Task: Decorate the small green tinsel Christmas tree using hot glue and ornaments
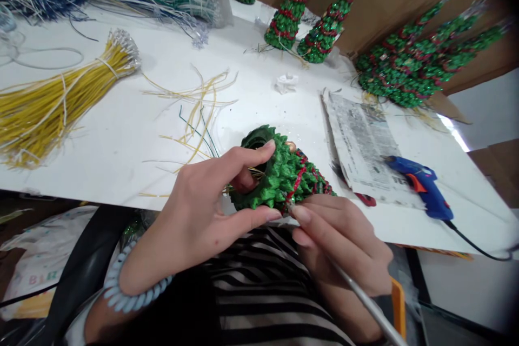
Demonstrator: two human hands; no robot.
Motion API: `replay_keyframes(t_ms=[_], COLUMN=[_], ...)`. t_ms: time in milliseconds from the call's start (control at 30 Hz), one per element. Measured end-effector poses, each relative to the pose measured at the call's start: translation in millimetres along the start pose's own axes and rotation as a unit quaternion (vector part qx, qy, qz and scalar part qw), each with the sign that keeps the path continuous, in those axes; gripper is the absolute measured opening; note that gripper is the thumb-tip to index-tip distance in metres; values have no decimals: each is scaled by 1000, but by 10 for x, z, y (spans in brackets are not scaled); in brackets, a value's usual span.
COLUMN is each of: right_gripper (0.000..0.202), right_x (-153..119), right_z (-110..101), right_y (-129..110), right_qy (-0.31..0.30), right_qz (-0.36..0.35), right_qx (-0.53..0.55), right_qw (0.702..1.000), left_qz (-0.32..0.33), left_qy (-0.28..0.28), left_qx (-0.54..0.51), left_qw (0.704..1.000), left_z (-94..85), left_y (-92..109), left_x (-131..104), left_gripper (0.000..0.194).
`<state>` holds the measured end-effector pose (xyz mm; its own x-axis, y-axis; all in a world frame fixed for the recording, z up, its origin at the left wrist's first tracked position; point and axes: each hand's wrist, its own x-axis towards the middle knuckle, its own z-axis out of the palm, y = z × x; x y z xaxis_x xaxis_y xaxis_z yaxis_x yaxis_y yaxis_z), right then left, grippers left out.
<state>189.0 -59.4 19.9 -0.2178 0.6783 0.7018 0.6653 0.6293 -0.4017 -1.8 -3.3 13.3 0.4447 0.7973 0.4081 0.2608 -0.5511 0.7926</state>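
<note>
Meanwhile, a green glittered cone tree (279, 175) with red garland is gripped by the left hand (203, 211) above the white tabletop (121, 135); a thin silver rod (360, 297) is pinched by the right hand (340, 238).

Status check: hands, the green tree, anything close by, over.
Left hand grips green tree at its hollow base. Right hand pinches a thin silver rod at the red trim. Blue glue gun lies to the right.

Green cone tree (279, 175): rough, glossy plastic-looking scales with red glittery trim; table (121, 135) smooth matt white; glue gun (424, 186) glossy blue plastic; newspaper (365, 146) matt paper.
</note>
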Motion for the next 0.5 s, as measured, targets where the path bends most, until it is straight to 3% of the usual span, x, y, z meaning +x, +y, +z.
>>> replay_keyframes(t_ms=[167,333,500], right_gripper=[18,20,22], right_x=[33,10,-21], right_z=[110,98,108], right_y=[24,5,-9], right_qy=[81,53,64], right_qz=[-86,-77,-80], right_qx=[-39,-64,-66], right_qw=[992,994,993], left_qz=[-18,-25,-24], left_qy=[2,7,9], left_qx=[-6,-13,-10], left_qw=[1000,1000,1000], left_z=[15,21,22], left_y=[3,1,10], left_x=[5,1,0], left_gripper=[57,58,57])
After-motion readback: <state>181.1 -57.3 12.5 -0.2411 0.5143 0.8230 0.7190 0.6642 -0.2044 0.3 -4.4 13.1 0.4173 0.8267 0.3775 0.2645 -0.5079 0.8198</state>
